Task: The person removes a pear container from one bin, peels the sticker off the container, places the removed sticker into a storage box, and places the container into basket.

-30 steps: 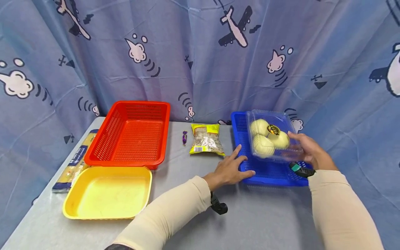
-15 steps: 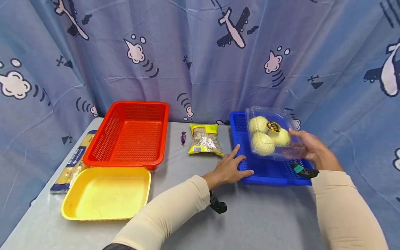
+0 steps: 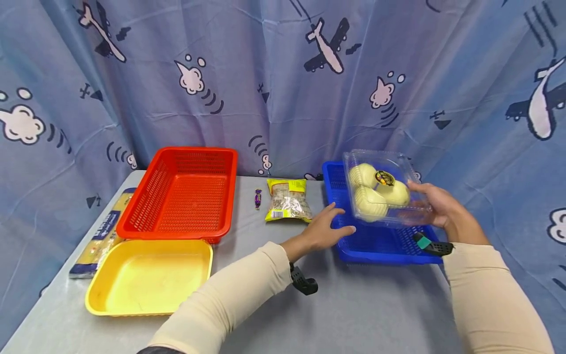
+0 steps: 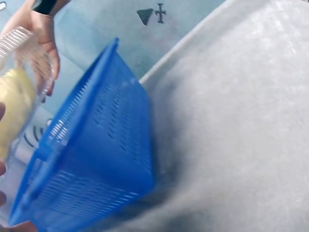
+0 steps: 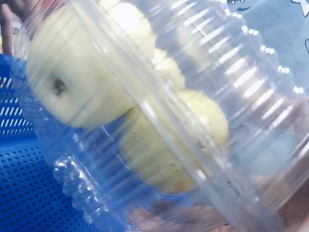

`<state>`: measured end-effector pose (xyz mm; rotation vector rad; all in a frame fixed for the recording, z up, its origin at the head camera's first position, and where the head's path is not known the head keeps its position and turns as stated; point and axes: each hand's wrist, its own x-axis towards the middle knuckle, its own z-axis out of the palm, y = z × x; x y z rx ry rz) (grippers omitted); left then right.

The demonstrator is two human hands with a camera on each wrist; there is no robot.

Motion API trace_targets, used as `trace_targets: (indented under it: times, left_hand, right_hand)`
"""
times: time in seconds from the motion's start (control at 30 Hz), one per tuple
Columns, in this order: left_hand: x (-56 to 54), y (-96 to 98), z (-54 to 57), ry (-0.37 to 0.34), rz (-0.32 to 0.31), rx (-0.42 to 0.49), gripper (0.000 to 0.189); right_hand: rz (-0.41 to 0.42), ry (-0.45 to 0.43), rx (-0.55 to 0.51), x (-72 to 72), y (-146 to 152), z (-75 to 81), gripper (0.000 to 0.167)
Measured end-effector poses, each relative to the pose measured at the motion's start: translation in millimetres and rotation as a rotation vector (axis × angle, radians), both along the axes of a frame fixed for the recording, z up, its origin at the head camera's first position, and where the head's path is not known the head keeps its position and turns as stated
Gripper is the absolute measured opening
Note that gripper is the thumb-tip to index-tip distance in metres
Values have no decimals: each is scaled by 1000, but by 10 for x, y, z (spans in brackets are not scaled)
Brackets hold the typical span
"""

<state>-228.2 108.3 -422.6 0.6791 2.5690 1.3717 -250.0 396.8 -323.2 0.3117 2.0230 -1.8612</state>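
Observation:
My right hand (image 3: 435, 204) grips the right side of a clear plastic clamshell box (image 3: 417, 211), which is tilted above the blue basket (image 3: 369, 255). Inside sit three round, pale yellow fruits (image 3: 371, 202), with a dark round sticker (image 3: 384, 178) on the lid. The right wrist view shows a dark spot on one fruit (image 5: 72, 72). My left hand (image 3: 325, 230) holds nothing; its fingers and thumb are spread by the left side of the basket. In the left wrist view, the basket's outer wall (image 4: 111, 150) shows below the box.
A yellow-ended snack bag (image 3: 288, 199) and a purple-wrapped candy (image 3: 258, 199) lie left of the blue basket. Farther left are a red basket (image 3: 194, 201), a yellow tray (image 3: 150, 275) and a long blue-and-yellow packet (image 3: 103, 228). A patterned curtain (image 3: 221, 73) hangs behind the table.
The clamshell box has tilted and risen slightly in my right hand. My left hand has lifted a little from the blue basket's near left rim. Other things stay in place.

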Motion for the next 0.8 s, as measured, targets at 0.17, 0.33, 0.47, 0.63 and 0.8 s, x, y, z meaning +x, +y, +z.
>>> trace_targets:
  times: [0.17,0.33,0.47,0.63,0.8]
  left_hand:
    - [-19,-5,149,-11,43,100,60]
    - [-10,-32,269,-71,107,187,59]
    - [-5,-49,362,-177,187,325,59]
    - [-5,-44,504,-374,202,562,69]
    - [15,-46,671,-522,189,689,80]
  right_hand:
    - [3,8,11,42,-56,79,91]
    - [9,10,7,87,-98,143,84]
    - [25,21,11,132,-147,198,82]
    - [34,29,10,187,-219,252,73]
    - [40,30,-16,248,-314,283,41]
